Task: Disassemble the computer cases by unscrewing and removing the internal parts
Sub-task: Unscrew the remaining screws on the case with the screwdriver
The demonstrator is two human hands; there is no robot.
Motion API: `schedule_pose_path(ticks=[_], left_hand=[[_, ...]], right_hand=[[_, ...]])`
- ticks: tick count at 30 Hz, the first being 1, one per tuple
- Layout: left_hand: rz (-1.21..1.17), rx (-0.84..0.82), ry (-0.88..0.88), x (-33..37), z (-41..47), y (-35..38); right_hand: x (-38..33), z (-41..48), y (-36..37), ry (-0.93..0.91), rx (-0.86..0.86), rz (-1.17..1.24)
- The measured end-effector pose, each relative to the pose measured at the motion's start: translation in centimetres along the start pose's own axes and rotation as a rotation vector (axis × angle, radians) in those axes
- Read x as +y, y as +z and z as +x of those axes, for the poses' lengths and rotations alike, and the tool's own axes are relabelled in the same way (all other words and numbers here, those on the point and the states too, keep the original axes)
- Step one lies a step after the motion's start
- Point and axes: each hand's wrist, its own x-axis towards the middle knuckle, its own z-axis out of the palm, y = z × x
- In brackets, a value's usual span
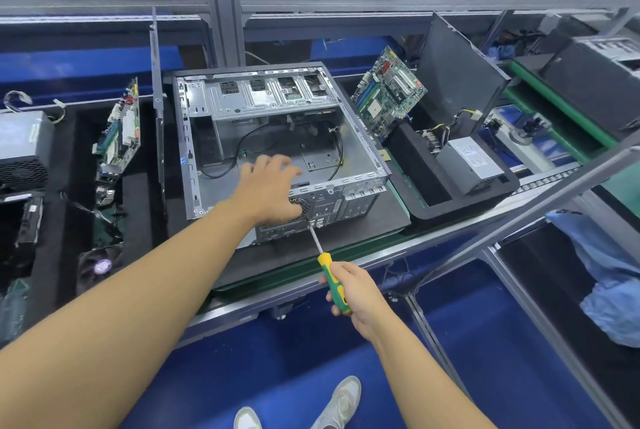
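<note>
An open grey computer case lies on its side on a black mat, mostly bare inside with a black cable looped across its floor. My left hand rests over the case's near rear edge, fingers spread, covering the fan grille. My right hand grips a yellow-and-green screwdriver. Its metal shaft points up and left, with the tip at the case's rear panel just below my left hand.
A motherboard leans in a black foam tray at right beside a power supply and a black side panel. At left stand another motherboard, a power supply and a fan. A blue plastic bag hangs at right.
</note>
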Motion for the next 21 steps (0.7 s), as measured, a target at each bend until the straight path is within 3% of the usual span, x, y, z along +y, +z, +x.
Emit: schedule_pose_path(ticks=[2, 3, 5, 8, 11, 16, 21], left_hand=[[-0.158, 0.389, 0.266, 1.1, -1.8, 1.0], [-0.258, 0.453, 0.301, 1.7, -2.8, 2.1], [-0.534, 0.318, 0.074, 3.0, -4.6, 4.7], [-1.029, 0.035, -0.520, 3.8, -5.3, 8.7], [-1.550, -0.032, -0.881, 4.5, -3.5, 10.5], [-1.859, 0.143, -1.054, 5.9, -0.9, 11.6], [-1.888, 0.210, -1.064, 6.6, -0.1, 12.2]], right_hand=[[0.2, 0.0, 0.1, -0.009, -0.007, 0.000], [0.3, 0.0, 0.2, -0.009, -0.006, 0.000], [0.4, 0.1, 0.2, -0.009, 0.001, -0.007], [0.4, 0.1, 0.1, -0.033, -0.001, -0.028], [0.4, 0.0, 0.0, -0.042, 0.001, -0.040], [0.3, 0.0, 0.0, -0.048, 0.003, -0.061], [0.1, -0.1, 0.1, -0.055, -0.002, -0.096]])
